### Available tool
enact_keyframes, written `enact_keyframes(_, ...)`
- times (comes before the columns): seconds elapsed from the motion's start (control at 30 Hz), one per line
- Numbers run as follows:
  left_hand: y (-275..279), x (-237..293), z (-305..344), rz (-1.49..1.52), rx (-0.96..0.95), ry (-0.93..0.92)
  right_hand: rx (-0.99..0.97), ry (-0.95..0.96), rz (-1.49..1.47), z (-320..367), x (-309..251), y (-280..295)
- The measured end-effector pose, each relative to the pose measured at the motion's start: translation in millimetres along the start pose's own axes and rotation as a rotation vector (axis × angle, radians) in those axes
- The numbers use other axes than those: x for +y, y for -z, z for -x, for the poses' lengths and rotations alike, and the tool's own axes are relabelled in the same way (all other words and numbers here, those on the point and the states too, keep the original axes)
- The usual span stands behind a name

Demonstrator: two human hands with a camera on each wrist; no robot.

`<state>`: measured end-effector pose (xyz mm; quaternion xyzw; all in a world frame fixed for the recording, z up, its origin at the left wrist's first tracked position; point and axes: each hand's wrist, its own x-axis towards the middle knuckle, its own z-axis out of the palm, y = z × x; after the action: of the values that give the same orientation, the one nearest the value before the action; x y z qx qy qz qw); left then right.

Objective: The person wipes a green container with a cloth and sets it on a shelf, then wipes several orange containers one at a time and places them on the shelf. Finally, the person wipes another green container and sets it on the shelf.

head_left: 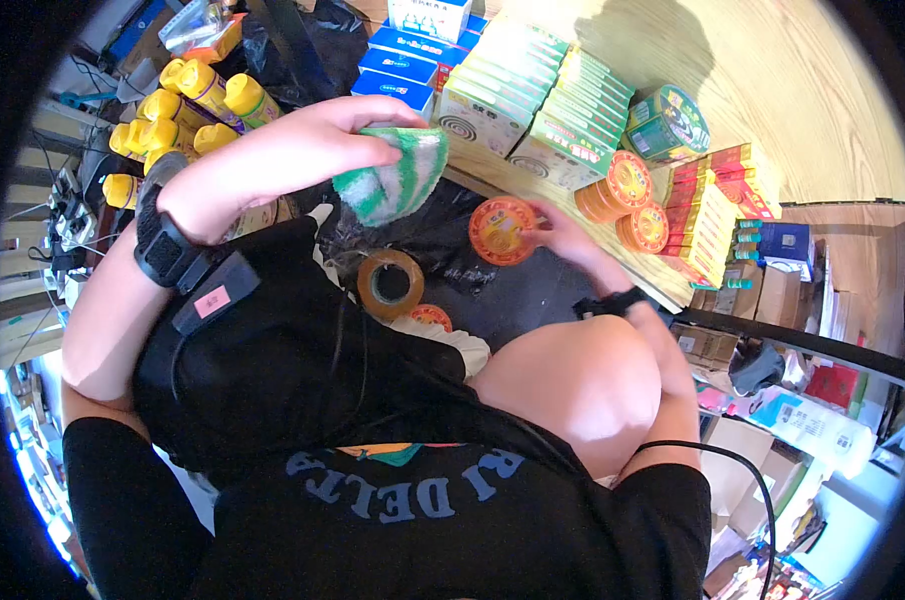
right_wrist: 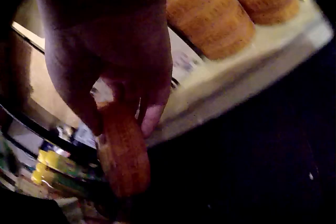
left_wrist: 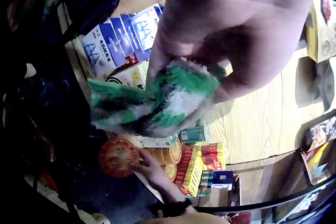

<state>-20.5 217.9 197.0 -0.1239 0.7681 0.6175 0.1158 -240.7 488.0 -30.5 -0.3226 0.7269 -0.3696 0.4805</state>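
Note:
My left hand (head_left: 303,150) grips a green-and-white striped cloth (head_left: 401,178), bunched and hanging from the fingers in front of the blue boxes. In the left wrist view the cloth (left_wrist: 173,100) looks fuzzy and folded over. On the other side, my right hand (head_left: 571,243) pinches a round flat orange tin (head_left: 501,231) by its edge, with its printed face turned up toward the head camera. The right wrist view shows this tin (right_wrist: 125,150) edge-on between thumb and fingers, off the table's edge. Nearby on the table stand stacked orange tins (head_left: 628,180) of the same look.
Green-and-white boxes (head_left: 488,100), blue boxes (head_left: 393,70), a green round container (head_left: 665,122) and red-and-yellow packs (head_left: 708,225) line the wooden table (head_left: 773,90). Yellow-capped bottles (head_left: 205,88) cluster at left. A tape roll (head_left: 373,300) lies near my lap, beside another orange tin (head_left: 431,317).

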Motion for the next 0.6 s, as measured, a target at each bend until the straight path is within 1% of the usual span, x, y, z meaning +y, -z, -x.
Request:
enact_keyframes(0.03, 2.9, -5.8, -4.5, -0.030, -0.013, -0.044, -0.001, 0.036, 0.034, 15.3, -35.3, 13.7)
enact_keyframes(0.07, 4.9, -7.8, -5.9, -0.063, -0.026, -0.088, 0.024, 0.124, 0.052, 20.4, -52.0, 29.6)
enact_keyframes(0.1, 1.8, -2.4, -5.8, -0.137, 0.034, -0.138, 0.049, 0.218, 0.073, 23.1, -71.7, 44.2)
enact_keyframes(0.17, -2.0, -3.6, -10.2, -0.314, 0.242, -0.417, 0.096, 0.029, 0.035, 62.5, -168.2, 47.7)
enact_keyframes(0.2, -7.5, 7.7, -9.4, -0.320, 0.300, -0.440, 0.102, 0.088, 0.007, 60.8, -176.2, 52.5)
enact_keyframes(0.23, -15.2, 18.3, -6.7, -0.239, 0.349, -0.455, 0.122, 0.116, -0.036, 70.9, -203.0, 45.5)
enact_keyframes(0.3, -22.0, 29.7, -5.7, -0.491, 0.510, -0.715, 0.151, 0.132, -0.027, 82.8, -243.6, 29.8)
enact_keyframes(0.33, -25.6, 37.1, -3.1, -0.664, 0.560, -0.856, 0.154, 0.164, -0.122, 83.2, -251.9, 21.9)
enact_keyframes(0.37, -28.6, 41.9, -1.1, -0.753, 0.507, -0.899, 0.155, 0.198, -0.216, 82.9, -260.1, 15.0)
enact_keyframes(0.43, -33.1, 49.8, 1.2, -0.920, 0.415, -1.073, 0.186, 0.256, -0.363, 85.4, -271.8, 4.8)
enact_keyframes(0.47, -37.3, 52.2, 5.0, -1.002, 0.436, -1.016, 0.217, 0.282, -0.415, 87.2, -275.7, 0.6)
enact_keyframes(0.53, -32.8, 57.4, 13.0, -1.048, 0.453, -0.982, 0.271, 0.316, -0.464, 93.7, -280.6, 0.8)
enact_keyframes(0.57, -30.9, 58.7, 16.6, -1.068, 0.460, -0.963, 0.355, 0.352, -0.428, 100.5, -285.7, -0.3)
enact_keyframes(0.6, -28.1, 58.0, 18.3, -1.013, 0.492, -0.968, 0.440, 0.387, -0.392, 109.5, -292.2, -2.9)
